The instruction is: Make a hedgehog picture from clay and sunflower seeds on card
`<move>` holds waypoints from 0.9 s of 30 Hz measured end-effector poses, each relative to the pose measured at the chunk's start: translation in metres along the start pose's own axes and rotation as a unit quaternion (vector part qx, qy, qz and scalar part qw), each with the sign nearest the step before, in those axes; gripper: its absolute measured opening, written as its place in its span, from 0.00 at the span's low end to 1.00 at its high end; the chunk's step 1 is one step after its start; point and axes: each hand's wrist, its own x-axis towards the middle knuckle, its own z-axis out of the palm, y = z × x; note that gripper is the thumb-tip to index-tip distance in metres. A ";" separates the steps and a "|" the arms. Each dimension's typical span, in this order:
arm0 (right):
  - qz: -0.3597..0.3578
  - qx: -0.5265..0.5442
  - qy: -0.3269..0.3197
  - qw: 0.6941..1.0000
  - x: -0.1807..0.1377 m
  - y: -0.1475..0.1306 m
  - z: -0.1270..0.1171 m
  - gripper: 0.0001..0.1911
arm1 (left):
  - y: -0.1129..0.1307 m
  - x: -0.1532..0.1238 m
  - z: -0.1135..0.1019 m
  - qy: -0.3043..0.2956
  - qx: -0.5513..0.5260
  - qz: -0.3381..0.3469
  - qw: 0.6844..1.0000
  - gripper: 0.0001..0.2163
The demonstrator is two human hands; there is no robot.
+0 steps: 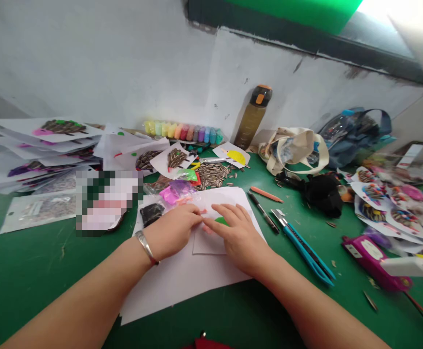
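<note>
Over a small white card [211,246] on a larger white paper sheet [160,286], both my hands meet. My left hand [175,230], with a silver bracelet, has its fingers bent together at the card's left side; what they hold, if anything, is hidden. Bits of pink clay [207,229] show at its fingertips. My right hand [240,237] lies with fingers spread and its index fingertip by the pink clay. Beneath it, a green clay patch [221,221] is partly covered. Packets of black clay [151,213] and purple-pink clay [173,193] sit just beyond my left hand.
Sunflower seeds [213,175] lie in a pile behind the sheet. To the right are an orange pencil [266,194], a black pen [264,213], blue tweezers [307,252] and a magenta glue gun [374,261]. Stacked craft cards [47,145] and a bottle [253,118] stand farther back.
</note>
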 end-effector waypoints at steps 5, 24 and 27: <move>-0.025 -0.022 -0.027 0.999 -0.001 -0.002 -0.001 0.19 | 0.001 -0.001 0.000 -0.009 0.009 -0.003 1.000 0.16; 0.031 0.068 -0.038 0.997 0.000 0.009 0.002 0.28 | 0.004 0.000 0.000 -0.026 0.025 -0.007 0.999 0.17; 0.052 0.079 -0.022 0.995 0.001 0.011 0.004 0.36 | 0.004 0.000 -0.001 -0.026 0.026 -0.003 0.999 0.17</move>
